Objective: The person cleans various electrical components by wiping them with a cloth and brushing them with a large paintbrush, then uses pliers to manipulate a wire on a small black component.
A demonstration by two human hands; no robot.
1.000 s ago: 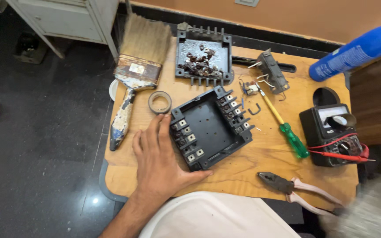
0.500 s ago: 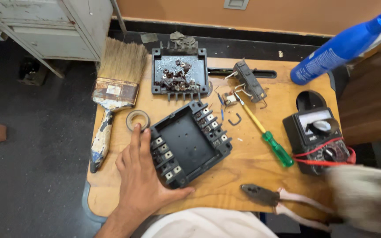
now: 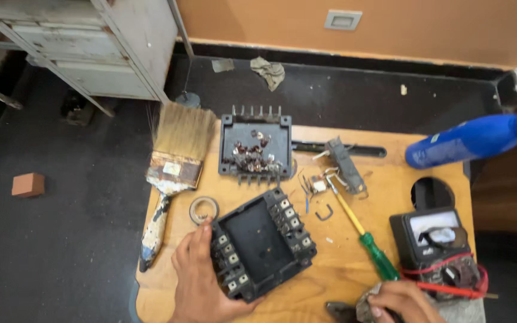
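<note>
Black, rigid moulded-plastic terminal housing (image 3: 262, 242) lies flat near the wooden table's (image 3: 354, 281) front edge, steadied by the left hand (image 3: 201, 281) spread against its side wall (light, stiff; avoid terminal screws), while the right hand (image 3: 403, 302) clutches a grey rag (image 3: 367, 309).

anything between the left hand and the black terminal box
Nothing visible: the left hand already rests against the black terminal box at its left edge. The tape roll lies just above the fingers, off to the side.
</note>
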